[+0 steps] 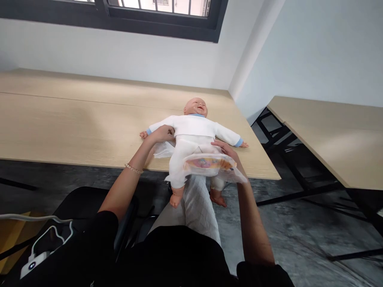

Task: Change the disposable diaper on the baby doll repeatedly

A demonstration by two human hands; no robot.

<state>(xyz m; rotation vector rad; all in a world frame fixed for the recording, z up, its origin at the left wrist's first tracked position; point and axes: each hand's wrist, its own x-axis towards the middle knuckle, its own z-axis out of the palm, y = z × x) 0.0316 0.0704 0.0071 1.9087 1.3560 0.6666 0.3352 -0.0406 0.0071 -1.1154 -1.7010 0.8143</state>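
Observation:
A baby doll (194, 125) in a white suit with blue collar and cuffs lies on its back on the table, arms spread and feet over the front edge. What looks like a diaper (206, 162), whitish with a colourful printed band, is folded forward over its legs. A white flap (164, 150) sticks out by the hip on the left side. My left hand (165, 134) is at the doll's waist on that side, fingers curled; what they grip is hidden. At the opposite hip, my right hand (226, 149) lies with fingers extended, the diaper's edge against the wrist.
The wooden table (74, 123) stretches left along the wall under a barred window (161, 18). A second table (335, 139) stands to the right across a gap. A black chair (80, 203) is at the left, with a white device and cable (35, 263) near it.

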